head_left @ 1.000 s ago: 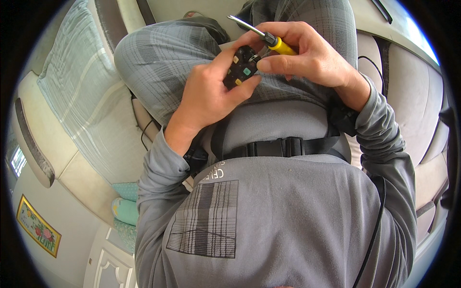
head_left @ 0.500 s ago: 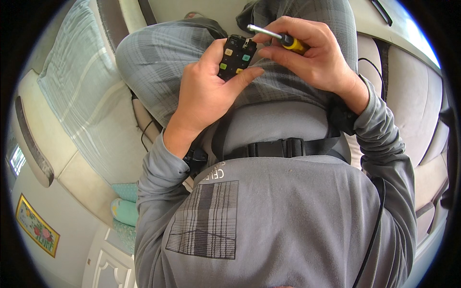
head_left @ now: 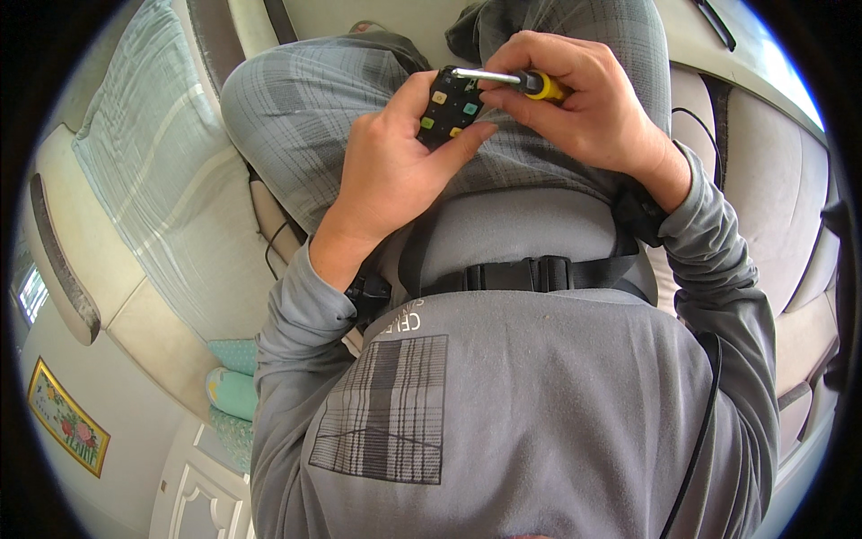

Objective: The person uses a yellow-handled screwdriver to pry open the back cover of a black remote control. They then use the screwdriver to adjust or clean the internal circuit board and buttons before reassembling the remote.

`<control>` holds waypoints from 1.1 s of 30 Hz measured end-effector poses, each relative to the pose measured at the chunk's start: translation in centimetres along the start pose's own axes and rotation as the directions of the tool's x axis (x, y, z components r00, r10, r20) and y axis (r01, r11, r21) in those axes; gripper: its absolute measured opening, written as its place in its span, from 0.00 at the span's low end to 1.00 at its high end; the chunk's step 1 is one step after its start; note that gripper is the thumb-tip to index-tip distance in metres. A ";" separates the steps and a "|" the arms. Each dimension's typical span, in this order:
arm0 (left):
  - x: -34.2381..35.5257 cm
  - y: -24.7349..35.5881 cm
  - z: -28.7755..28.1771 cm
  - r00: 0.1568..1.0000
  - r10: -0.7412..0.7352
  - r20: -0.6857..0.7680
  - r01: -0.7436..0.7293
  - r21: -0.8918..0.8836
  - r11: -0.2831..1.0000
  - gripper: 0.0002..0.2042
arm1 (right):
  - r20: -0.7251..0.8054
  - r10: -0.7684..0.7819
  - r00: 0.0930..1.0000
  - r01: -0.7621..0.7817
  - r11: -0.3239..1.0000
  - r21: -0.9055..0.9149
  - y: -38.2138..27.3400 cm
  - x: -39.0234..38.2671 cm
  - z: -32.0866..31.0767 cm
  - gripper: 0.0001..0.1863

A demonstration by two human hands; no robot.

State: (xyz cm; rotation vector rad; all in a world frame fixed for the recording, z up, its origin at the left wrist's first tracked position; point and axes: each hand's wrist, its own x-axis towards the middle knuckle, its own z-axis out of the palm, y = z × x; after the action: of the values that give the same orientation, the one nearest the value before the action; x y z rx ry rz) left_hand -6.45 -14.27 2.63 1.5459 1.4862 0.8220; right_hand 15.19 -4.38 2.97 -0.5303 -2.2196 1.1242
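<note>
A small black device (head_left: 446,113) with coloured square pads in yellow, green and blue is gripped in my left hand (head_left: 391,153), fingers along its left side and thumb at its near right corner. My right hand (head_left: 588,103) is closed around a screwdriver (head_left: 539,85) with a yellow and black handle. Its metal shaft lies nearly level, crossing over the device's far end, with the tip near the far left edge. Whether the tip touches the device I cannot tell. My right fingertips are close to the device's right edge.
Both hands are above my lap, in plaid trousers (head_left: 305,99). A pale cover (head_left: 153,153) lies on the sofa at the left. A dark slim object (head_left: 716,25) rests on the light surface at the far right. A thin black cable (head_left: 705,130) runs beside my right leg.
The screwdriver has swung from a slant to nearly level, and its tip has moved left and down over the device's far end. My left hand and the device have shifted slightly right.
</note>
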 end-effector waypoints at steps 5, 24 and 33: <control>0.2 -0.3 0.1 0.982 0.181 -0.056 -0.167 0.186 0.968 0.23 | 0.017 0.079 0.997 -0.080 0.995 0.053 0.0 -0.4 0.0 0.09; 0.7 -1.1 0.0 0.899 0.428 -0.092 -0.348 0.444 0.826 0.23 | -0.084 0.033 0.996 -0.024 0.994 0.109 0.3 -0.5 0.4 0.11; 0.8 -1.1 -0.3 0.930 0.366 -0.026 -0.312 0.471 0.825 0.20 | 0.236 0.336 0.912 -0.381 0.907 0.181 -0.2 -0.3 -0.3 0.13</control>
State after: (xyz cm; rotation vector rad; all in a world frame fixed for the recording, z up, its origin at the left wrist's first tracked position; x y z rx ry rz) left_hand -7.15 -13.45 1.76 2.2023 1.5896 0.8032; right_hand 15.63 -4.51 3.16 -0.7828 -2.1732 1.6641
